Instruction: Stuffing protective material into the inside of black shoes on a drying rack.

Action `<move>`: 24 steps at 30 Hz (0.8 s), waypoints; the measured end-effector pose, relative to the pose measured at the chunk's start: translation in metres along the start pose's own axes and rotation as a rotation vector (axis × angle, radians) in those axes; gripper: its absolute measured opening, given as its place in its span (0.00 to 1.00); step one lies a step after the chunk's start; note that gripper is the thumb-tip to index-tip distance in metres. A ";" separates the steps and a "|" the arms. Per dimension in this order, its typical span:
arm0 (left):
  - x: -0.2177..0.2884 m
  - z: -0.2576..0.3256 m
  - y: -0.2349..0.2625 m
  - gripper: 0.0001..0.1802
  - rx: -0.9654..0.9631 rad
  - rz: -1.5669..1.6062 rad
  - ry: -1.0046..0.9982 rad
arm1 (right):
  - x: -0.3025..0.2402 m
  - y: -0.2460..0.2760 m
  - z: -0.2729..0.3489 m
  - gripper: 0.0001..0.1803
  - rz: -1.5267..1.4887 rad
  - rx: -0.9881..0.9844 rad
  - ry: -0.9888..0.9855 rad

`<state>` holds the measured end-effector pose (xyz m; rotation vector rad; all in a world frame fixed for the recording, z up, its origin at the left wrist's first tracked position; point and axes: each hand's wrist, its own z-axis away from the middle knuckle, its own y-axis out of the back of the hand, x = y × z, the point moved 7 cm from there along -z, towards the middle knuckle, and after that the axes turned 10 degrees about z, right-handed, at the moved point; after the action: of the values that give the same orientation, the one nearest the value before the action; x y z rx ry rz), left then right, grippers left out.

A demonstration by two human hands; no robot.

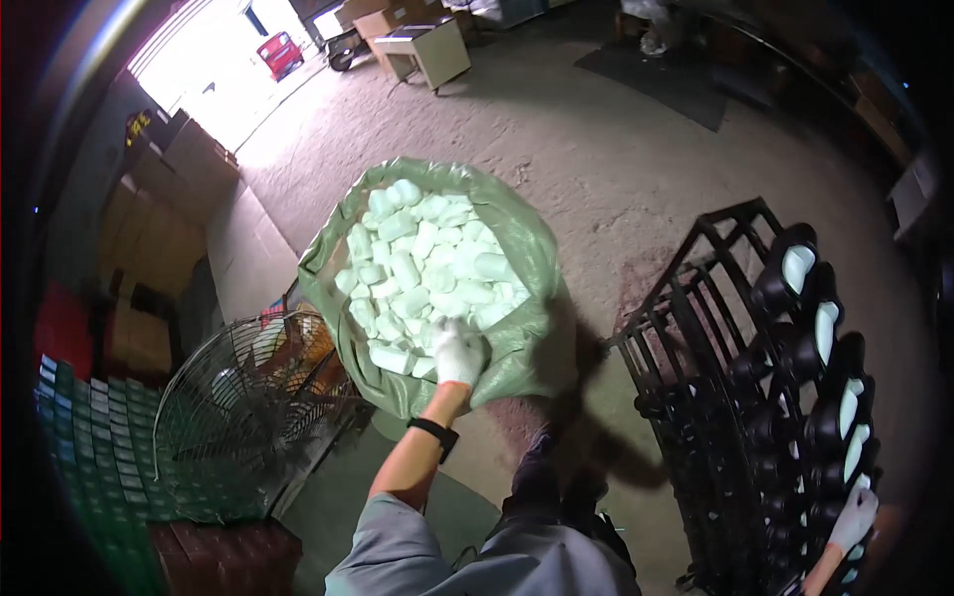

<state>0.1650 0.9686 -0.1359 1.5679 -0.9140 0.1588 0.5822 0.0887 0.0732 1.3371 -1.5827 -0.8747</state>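
A large pale green plastic sack [532,233], its mouth wide open, stands before me, filled with white rounded chunks [407,268] that look like wads. My left hand [459,355], in a white glove, reaches over the near rim with its fingers curled down among the chunks. What it grips is hidden. Far to the lower right, my right hand [855,519], also gloved in white, is at a black rack [686,318]. Its fingers are bent at one of several black, hollow, shoe-like items [790,283] there, each showing white in its opening. Whether it holds a chunk is unclear.
A round wire-caged fan [258,407] stands left of the sack, close to its side. Stacks of green boxes [109,437] and a dark red box [224,556] are at the lower left. Farther off are cartons [383,25], a pale table [427,52] and a bright doorway.
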 end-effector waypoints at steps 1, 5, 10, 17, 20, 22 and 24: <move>-0.024 -0.020 0.006 0.33 0.078 -0.148 -0.017 | -0.027 0.030 0.014 0.18 0.117 0.182 0.046; -0.110 -0.065 0.003 0.62 -0.647 -0.584 0.413 | -0.296 0.101 0.081 0.17 -0.537 0.082 0.133; -0.129 -0.074 -0.049 0.57 -0.747 -0.356 0.182 | -0.685 0.119 0.196 0.32 -1.083 -0.389 0.957; -0.134 -0.074 -0.075 0.54 -0.537 -0.141 0.220 | -1.011 0.019 0.270 0.37 -0.259 -0.165 1.310; -0.142 -0.090 -0.094 0.38 -0.512 -0.265 0.171 | -1.021 -0.057 0.264 0.28 -0.304 -0.418 1.149; -0.224 -0.096 -0.076 0.29 -0.452 -0.327 0.186 | -1.011 -0.021 0.327 0.26 -0.569 -0.283 1.315; -0.180 -0.115 -0.082 0.24 -0.594 -0.413 0.122 | -0.954 0.027 0.288 0.34 -0.731 -0.535 1.139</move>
<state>0.1394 1.1473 -0.2771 1.1392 -0.4629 -0.2865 0.3553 1.0272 -0.1760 1.5563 0.0357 -0.6367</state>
